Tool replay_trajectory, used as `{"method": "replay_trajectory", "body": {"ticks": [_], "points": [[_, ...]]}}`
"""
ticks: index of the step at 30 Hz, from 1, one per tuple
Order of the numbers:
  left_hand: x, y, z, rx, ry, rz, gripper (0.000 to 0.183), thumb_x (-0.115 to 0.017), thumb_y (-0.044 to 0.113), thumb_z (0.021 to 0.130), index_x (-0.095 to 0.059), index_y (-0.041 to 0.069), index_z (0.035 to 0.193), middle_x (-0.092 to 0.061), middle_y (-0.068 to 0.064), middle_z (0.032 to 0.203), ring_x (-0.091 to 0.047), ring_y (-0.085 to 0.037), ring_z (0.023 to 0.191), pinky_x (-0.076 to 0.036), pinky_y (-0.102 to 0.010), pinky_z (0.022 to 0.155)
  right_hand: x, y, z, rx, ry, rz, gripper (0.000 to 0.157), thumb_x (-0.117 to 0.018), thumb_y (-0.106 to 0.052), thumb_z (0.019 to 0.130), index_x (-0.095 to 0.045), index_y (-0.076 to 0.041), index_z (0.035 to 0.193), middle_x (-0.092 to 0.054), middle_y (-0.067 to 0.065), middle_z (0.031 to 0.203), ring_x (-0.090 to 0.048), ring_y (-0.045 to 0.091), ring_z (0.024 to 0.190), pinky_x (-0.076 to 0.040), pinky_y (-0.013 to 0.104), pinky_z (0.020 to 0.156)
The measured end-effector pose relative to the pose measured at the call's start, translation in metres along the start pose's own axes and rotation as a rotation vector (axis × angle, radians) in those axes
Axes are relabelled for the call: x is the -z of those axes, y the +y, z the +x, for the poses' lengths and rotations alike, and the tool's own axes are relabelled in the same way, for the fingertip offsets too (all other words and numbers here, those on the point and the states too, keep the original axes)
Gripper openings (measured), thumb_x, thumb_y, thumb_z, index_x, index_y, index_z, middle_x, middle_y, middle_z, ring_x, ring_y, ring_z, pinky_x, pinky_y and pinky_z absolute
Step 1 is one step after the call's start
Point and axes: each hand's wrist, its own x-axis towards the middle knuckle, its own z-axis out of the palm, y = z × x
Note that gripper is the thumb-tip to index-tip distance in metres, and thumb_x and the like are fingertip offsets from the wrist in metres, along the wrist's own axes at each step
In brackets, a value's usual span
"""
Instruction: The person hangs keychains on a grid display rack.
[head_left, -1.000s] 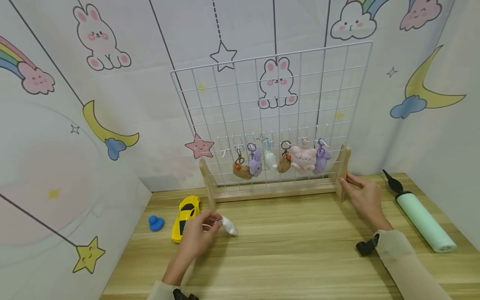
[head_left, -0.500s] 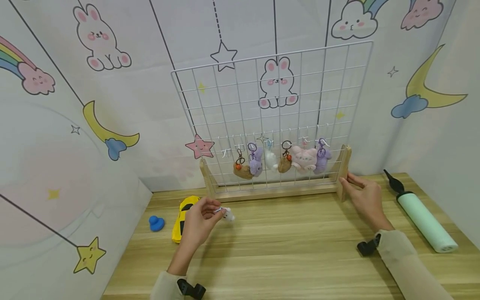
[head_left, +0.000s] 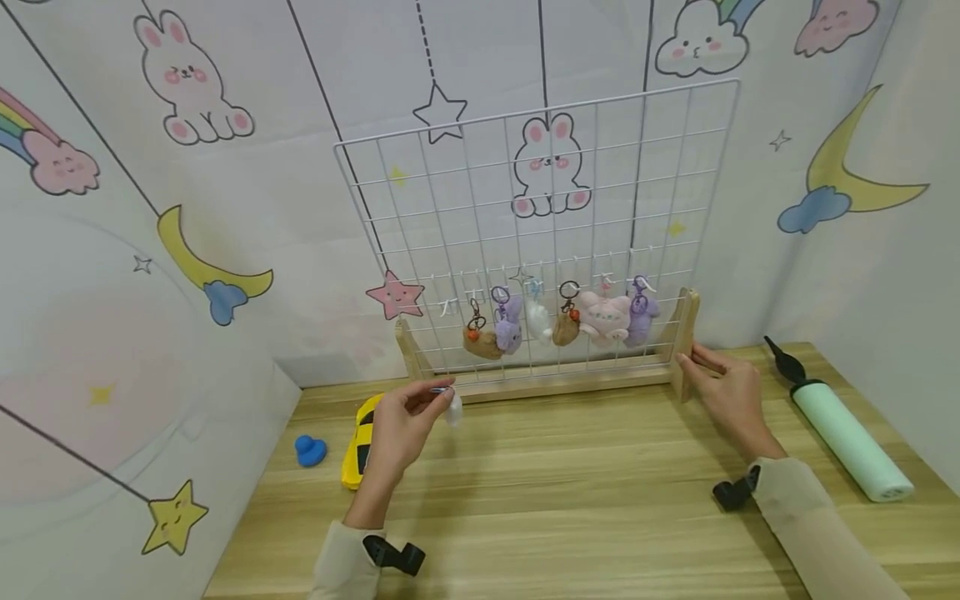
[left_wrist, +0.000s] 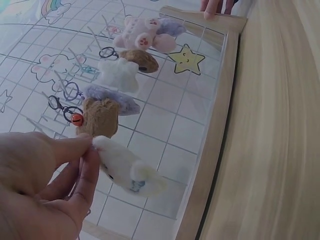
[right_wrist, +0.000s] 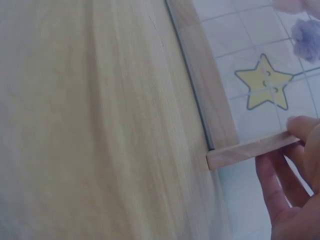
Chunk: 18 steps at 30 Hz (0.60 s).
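A small white plush keychain (left_wrist: pixel 127 167) hangs from my left hand (head_left: pixel 403 427), pinched at its top between thumb and fingertips. That hand is in front of the rack's left end, above the table. The rack is a white wire grid (head_left: pixel 536 242) in a wooden stand (head_left: pixel 555 383). Several plush keychains hang in a row on its hooks: brown (head_left: pixel 482 342), purple (head_left: pixel 508 325), white (head_left: pixel 537 321), another brown and a pink one (head_left: pixel 604 317). With thumb and fingers, my right hand (head_left: pixel 726 398) grips the stand's right wooden upright (right_wrist: pixel 255 149).
On the left of the table (head_left: pixel 570 500) are a yellow toy car (head_left: pixel 360 442), partly behind my left hand, and a blue rubber duck (head_left: pixel 310 451). A mint-green hand pump (head_left: pixel 851 437) lies at the right. A printed backdrop (head_left: pixel 300 167) stands behind the rack.
My left hand has raised the white plush keychain from near the table and brought it toward the rack, so the plush now hangs down. My right hand stays on the upright.
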Motion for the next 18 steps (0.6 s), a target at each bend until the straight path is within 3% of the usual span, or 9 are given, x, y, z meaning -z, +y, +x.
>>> {"method": "replay_trajectory", "body": {"ticks": [7,13,18], "points": [[-0.006,0.009,0.013,0.006,0.094,-0.102,0.025,-0.084,0.023,0.097,-0.069,0.01,0.112,-0.084,-0.008,0.095,-0.079,-0.011,0.084,-0.063,-0.021,0.076,0.0,-0.001,0.0,-0.006,-0.005,-0.01,0.045,-0.081,-0.035,0.099,-0.076,-0.005,0.133,-0.077,0.02,0.121,-0.071,0.025,0.125,-0.042,-0.004,0.085],[-0.01,0.015,0.024,-0.013,0.172,-0.207,0.022,-0.086,0.023,0.095,-0.079,0.007,0.108,-0.085,-0.008,0.095,-0.078,-0.009,0.081,-0.066,-0.023,0.076,-0.001,-0.002,0.0,0.017,-0.005,-0.001,0.044,-0.081,-0.033,0.099,-0.076,-0.004,0.132,-0.075,0.026,0.122,-0.073,0.033,0.123,-0.041,-0.005,0.084],[-0.016,0.022,0.031,-0.025,0.214,-0.26,0.023,-0.084,0.029,0.097,-0.084,0.01,0.11,-0.083,-0.005,0.104,-0.076,-0.011,0.089,-0.064,-0.02,0.078,0.0,0.0,0.0,0.007,-0.008,-0.008,0.045,-0.081,-0.034,0.099,-0.076,-0.004,0.133,-0.078,0.021,0.12,-0.071,0.035,0.124,-0.039,-0.006,0.086]]}}
